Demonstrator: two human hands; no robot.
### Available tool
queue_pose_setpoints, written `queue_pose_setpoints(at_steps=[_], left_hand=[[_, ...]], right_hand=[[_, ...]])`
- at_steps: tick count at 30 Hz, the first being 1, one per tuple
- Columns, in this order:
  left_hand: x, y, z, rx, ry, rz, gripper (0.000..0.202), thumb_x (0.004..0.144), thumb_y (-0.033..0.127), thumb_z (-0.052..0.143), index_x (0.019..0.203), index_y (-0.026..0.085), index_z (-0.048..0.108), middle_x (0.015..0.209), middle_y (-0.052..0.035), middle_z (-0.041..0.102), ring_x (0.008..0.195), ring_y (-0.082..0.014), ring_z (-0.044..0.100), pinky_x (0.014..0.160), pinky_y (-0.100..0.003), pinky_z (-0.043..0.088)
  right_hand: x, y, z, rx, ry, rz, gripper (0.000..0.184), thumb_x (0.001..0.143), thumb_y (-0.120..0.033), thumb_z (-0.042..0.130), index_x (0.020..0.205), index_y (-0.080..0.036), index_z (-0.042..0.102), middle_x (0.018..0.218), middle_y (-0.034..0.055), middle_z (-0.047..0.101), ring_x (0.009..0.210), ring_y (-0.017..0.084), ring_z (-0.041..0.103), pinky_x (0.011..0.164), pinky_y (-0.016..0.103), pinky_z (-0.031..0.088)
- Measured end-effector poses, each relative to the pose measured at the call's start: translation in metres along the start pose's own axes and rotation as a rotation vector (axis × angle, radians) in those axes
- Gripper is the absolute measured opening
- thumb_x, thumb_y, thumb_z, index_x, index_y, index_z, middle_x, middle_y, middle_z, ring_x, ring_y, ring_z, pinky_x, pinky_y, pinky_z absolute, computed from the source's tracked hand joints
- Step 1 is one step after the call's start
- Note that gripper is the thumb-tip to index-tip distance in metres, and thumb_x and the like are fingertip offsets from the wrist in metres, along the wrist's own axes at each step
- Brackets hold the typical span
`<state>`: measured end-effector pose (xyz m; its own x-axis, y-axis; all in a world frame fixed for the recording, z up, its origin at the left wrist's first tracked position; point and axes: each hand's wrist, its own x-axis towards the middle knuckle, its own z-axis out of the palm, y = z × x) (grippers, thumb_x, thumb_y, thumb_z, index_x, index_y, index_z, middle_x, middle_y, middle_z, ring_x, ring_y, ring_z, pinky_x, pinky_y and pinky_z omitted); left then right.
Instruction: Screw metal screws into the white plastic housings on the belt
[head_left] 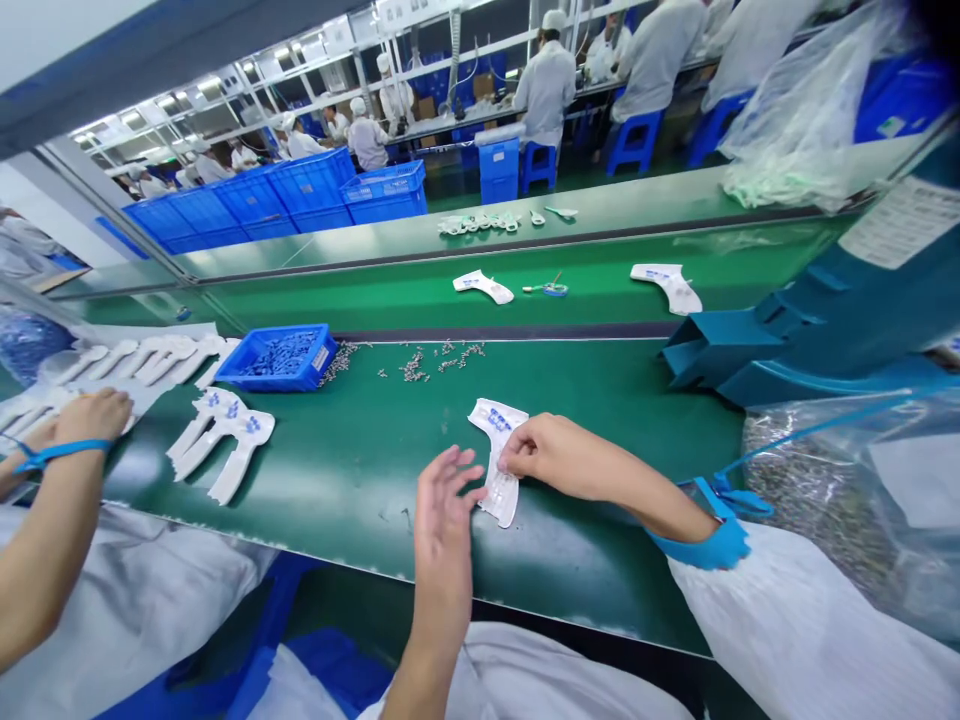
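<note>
On the green bench before me lies a white curved plastic shell (499, 425), with several small blue pieces set in its wider upper end. My right hand (551, 455) is over the shell's right edge, thumb and fingers pinched together; whatever they hold, if anything, is too small to make out. Beside the shell's lower left edge is my left hand (444, 510), fingers apart and curved, holding nothing. Two or more similar white shells (225, 435) with blue pieces lie to the left. Small metal screws (414, 366) are scattered farther back on the bench.
A blue bin (281, 360) of small blue parts stands at back left. A co-worker's hands (94, 415) are among white shells at far left. Beyond, a green belt (405, 300) carries shells. A teal fixture (810, 320) and a clear bag of metal parts (817, 510) stand right.
</note>
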<state>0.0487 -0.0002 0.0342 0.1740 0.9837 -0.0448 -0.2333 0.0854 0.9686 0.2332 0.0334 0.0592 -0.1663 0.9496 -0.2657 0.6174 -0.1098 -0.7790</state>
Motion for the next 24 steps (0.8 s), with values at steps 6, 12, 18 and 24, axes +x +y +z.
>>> queue_pose_setpoints(at_steps=[6,12,18,24], left_hand=[[0.009,0.002,0.009,-0.714,0.0,-0.3,0.062,0.096,0.063,0.036,0.137,0.019,0.051,0.144,-0.0151,0.053,0.138,-0.0269,0.047,0.115,-0.042,0.037],[0.014,-0.007,-0.001,-0.837,-0.052,-0.397,0.067,0.095,0.066,0.034,0.142,0.02,0.048,0.147,-0.0138,0.051,0.139,-0.0266,0.046,0.118,-0.042,0.034],[0.01,-0.005,-0.009,-0.503,-0.114,-0.258,0.064,0.094,0.066,0.038,0.141,0.022,0.047,0.146,-0.0146,0.051,0.136,-0.0293,0.048,0.116,-0.048,0.035],[0.0,-0.01,-0.019,0.543,-0.122,0.196,0.083,0.08,0.04,0.077,0.149,0.031,0.031,0.154,-0.0098,0.036,0.142,-0.0308,0.036,0.117,-0.05,0.031]], right_hand=[[0.009,-0.005,0.002,-0.104,-0.024,0.05,0.025,0.084,-0.03,0.057,0.07,-0.017,0.072,0.064,0.0018,0.068,0.058,0.013,0.055,0.051,0.025,0.033],[0.007,-0.002,0.005,-0.176,-0.003,0.06,0.024,0.088,-0.032,0.055,0.072,-0.02,0.069,0.072,0.0015,0.072,0.064,0.016,0.061,0.054,0.025,0.035],[-0.002,-0.004,0.004,-0.121,0.006,0.073,0.028,0.091,-0.041,0.054,0.075,-0.022,0.067,0.075,0.0012,0.073,0.069,0.017,0.064,0.058,0.026,0.039],[-0.007,-0.011,0.001,-0.067,0.02,0.102,0.029,0.09,-0.045,0.056,0.081,-0.022,0.07,0.079,0.0021,0.073,0.071,0.018,0.063,0.06,0.027,0.039]])
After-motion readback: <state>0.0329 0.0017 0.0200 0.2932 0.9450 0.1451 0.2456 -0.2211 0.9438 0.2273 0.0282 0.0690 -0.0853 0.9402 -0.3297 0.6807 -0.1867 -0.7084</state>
